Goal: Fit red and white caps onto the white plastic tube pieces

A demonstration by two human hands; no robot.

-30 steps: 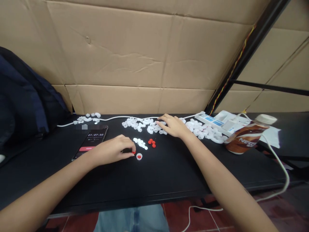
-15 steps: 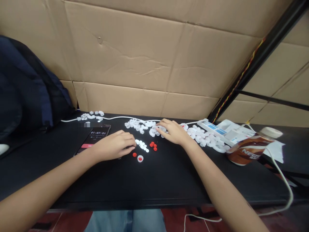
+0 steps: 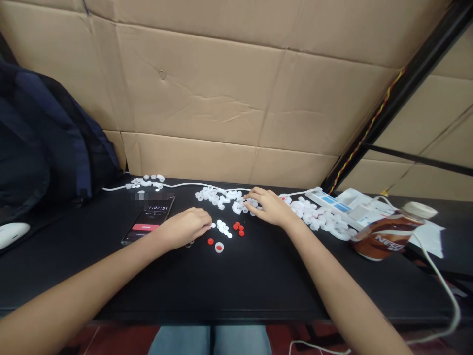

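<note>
My left hand [image 3: 188, 228] is closed, its fingertips pinched on a small white disc [image 3: 213, 225] left of a cluster of white discs [image 3: 222, 227]. My right hand [image 3: 269, 207] reaches over the translucent white caps [image 3: 211, 195], its fingers bent among them; whether it grips one is hard to see. Several red discs [image 3: 241, 228] lie between the hands. Nearer to me are a single red disc [image 3: 210, 241] and a white cap [image 3: 219, 247] with a red disc inside.
A phone [image 3: 148, 227] showing a timer lies beside my left wrist. Right of my right hand are a larger cap pile [image 3: 318, 215], papers [image 3: 354, 207] and a brown bottle [image 3: 384, 236]. A backpack [image 3: 55, 143], white mouse [image 3: 13, 234] and cable [image 3: 188, 184] are also there.
The camera view has shifted slightly. My left hand's fingers have drawn together at the left edge of the white discs. My right hand remains at the caps.
</note>
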